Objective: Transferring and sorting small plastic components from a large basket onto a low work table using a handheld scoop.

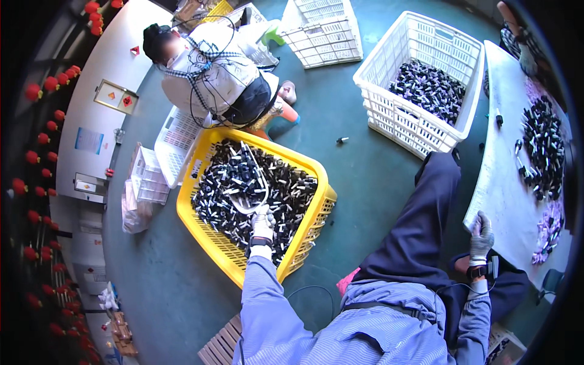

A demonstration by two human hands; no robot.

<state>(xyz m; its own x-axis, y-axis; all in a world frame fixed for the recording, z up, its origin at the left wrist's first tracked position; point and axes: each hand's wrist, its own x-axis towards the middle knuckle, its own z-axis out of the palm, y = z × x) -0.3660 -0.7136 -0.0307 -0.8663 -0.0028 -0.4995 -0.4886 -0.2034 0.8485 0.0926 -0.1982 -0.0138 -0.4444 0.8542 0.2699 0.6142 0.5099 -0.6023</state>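
My left hand (263,224), in a pale glove, is closed round the handle of a scoop (266,190). The scoop lies in the large yellow basket (322,176), heaped with small black-and-white plastic parts (292,198). More of these parts rest inside the scoop, and its pale rim shows among them. On the right, my gloved right hand (482,234) grips the near edge of a white table (502,188), its fingers bent at the edge. A dark pile of similar parts (543,146) lies farther along that table, with pale purple pieces (549,228) nearby.
A white crate (380,106) partly filled with such parts stands ahead, another white crate (322,39) beyond it. One loose part (342,140) lies on the green floor. A co-worker (213,79) sits behind the yellow basket; another person's hand (527,59) is across the table.
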